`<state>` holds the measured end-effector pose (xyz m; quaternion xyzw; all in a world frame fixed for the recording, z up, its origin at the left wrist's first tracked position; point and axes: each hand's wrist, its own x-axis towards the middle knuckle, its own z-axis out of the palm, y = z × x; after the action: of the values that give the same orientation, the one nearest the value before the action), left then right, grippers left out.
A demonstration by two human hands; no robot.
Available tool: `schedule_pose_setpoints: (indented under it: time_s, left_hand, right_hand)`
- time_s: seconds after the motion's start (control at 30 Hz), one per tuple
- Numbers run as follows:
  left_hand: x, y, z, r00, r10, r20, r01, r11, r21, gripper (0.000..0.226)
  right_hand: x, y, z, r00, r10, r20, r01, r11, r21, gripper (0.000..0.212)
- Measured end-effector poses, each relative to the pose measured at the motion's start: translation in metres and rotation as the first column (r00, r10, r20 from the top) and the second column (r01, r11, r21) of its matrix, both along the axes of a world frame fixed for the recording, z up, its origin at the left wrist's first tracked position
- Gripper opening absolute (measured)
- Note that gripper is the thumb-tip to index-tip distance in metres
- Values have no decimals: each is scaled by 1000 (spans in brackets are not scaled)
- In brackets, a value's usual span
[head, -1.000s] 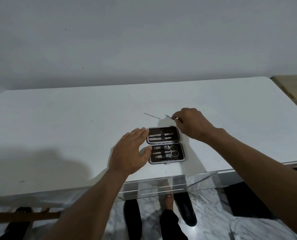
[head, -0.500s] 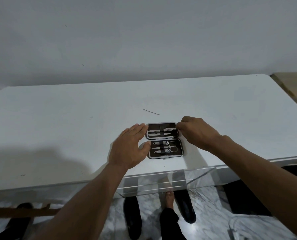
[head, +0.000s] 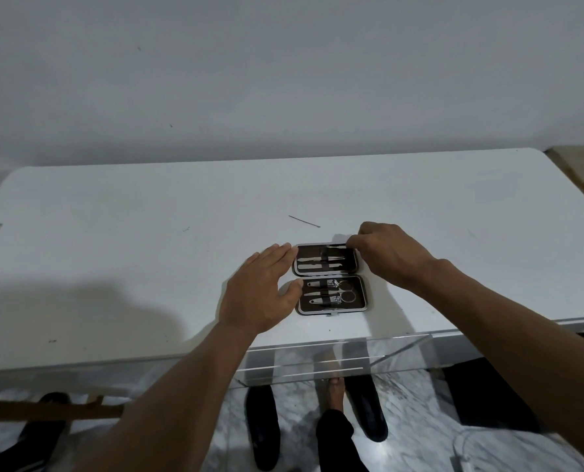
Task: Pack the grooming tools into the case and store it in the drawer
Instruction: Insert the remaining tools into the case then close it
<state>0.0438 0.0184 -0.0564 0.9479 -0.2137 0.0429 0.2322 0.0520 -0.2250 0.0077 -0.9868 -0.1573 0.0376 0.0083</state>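
Note:
A small grooming case (head: pixel 360 267) lies open on the white table (head: pixel 113 267) near its front edge, its dark lining holding several metal tools in both halves. My left hand (head: pixel 263 291) rests flat against the case's left side, fingers apart, thumb at the hinge. My right hand (head: pixel 386 250) pinches a thin metal tool (head: pixel 336 246) and holds it over the top row of the far half. Another thin pin-like tool (head: pixel 304 221) lies loose on the table just behind the case.
A clear acrylic drawer (head: pixel 335 356) hangs under the table's front edge, below the case. Beneath it I see my feet, dark slippers and a marble floor. A grey wall stands behind the table. A wooden surface (head: pixel 583 165) adjoins at the far right.
My right hand picked up one thin tool from behind the case and brought it down to the far half's top row. My left hand stayed at the case's left side.

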Motion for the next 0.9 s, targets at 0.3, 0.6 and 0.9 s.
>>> schedule_pose_setpoints:
  time_s: [0.3, 0.6, 0.9]
  left_hand:
    - [1, 0, 0, 1000, -8, -3, 8, 1000, 5, 61]
    - [0, -1, 2, 1000, 2, -1, -2, 1000, -11, 60]
    - [-1, -1, 3, 1000, -2, -7, 1, 1000, -18, 59]
  right_hand:
    - [1, -9, 1, 999, 25, 29, -26, 999, 20, 47]
    - [6, 12, 4, 998, 36, -43, -34, 998, 60, 30]
    - [12, 27, 0, 999, -18, -41, 22, 994, 108, 22]
